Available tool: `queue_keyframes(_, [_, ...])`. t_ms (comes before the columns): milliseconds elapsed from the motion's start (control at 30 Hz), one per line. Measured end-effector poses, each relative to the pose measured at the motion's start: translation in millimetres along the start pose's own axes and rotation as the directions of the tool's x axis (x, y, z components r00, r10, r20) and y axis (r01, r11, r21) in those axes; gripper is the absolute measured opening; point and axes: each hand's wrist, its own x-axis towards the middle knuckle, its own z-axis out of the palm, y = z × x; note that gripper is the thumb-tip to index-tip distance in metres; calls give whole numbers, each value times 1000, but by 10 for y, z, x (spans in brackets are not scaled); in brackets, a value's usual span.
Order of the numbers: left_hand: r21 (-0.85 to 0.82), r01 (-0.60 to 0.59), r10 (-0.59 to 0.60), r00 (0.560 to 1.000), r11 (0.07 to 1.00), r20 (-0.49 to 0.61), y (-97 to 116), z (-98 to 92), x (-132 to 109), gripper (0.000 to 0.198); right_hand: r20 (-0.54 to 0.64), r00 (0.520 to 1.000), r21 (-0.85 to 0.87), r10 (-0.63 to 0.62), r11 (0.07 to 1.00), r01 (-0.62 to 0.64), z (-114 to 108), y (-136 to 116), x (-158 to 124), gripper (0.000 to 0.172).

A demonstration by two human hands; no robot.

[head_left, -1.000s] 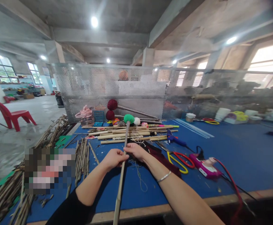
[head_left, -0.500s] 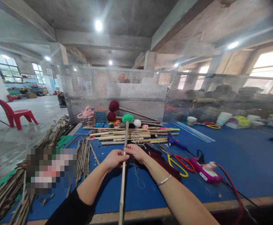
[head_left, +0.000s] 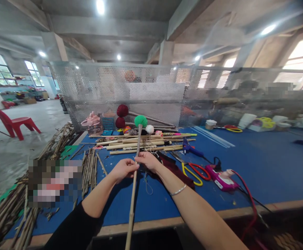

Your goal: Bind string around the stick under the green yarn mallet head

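A long bamboo stick (head_left: 132,205) points away from me over the blue table (head_left: 266,163), with a green ball-shaped head (head_left: 140,121) at its far end and a grey upper part below that. My left hand (head_left: 124,169) pinches the stick near its middle. Just above it, my right hand (head_left: 149,161) is closed on the same stick, thumb and fingertips together. Beneath my right forearm lies dark red cloth (head_left: 169,168). A loose thread (head_left: 147,184) hangs by the stick. Beyond my hands, several bamboo sticks (head_left: 130,146) lie crosswise.
Right of my hands are scissors (head_left: 196,172), a blue glue gun (head_left: 193,149) and a magenta power strip (head_left: 223,177) with cables. Dry twigs (head_left: 89,170) cover the left side. Dark red ball-headed sticks (head_left: 122,110) lean by a perforated metal screen (head_left: 89,86).
My view has tilted down slightly and shifted, so the table sits higher in it. Both hands keep their hold on the bamboo stick, with little other change.
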Motion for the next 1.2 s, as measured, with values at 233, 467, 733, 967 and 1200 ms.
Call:
queue_keyframes(233, [-151,13,-4,998,988,56,96,59,-37,32,165,982,195,95,972,-127,-44,-74,-47,30])
queue_keyframes(467, [-125,84,-71,992,989,106,76,17,-56,32,158,987,197,33,978,-64,1,-56,-48,30])
queue_keyframes(733, [-54,-3,0,998,999,-58,82,5,-15,35,96,995,132,26,990,-39,10,-72,-48,30])
queue_keyframes(967, [-213,70,-50,994,975,98,145,-8,-63,34,144,987,155,69,984,-91,-41,-93,-46,29])
queue_keyframes(1200, [-24,59,-61,994,998,-95,61,-20,-22,37,35,999,16,17,1000,-18,34,-127,-56,29])
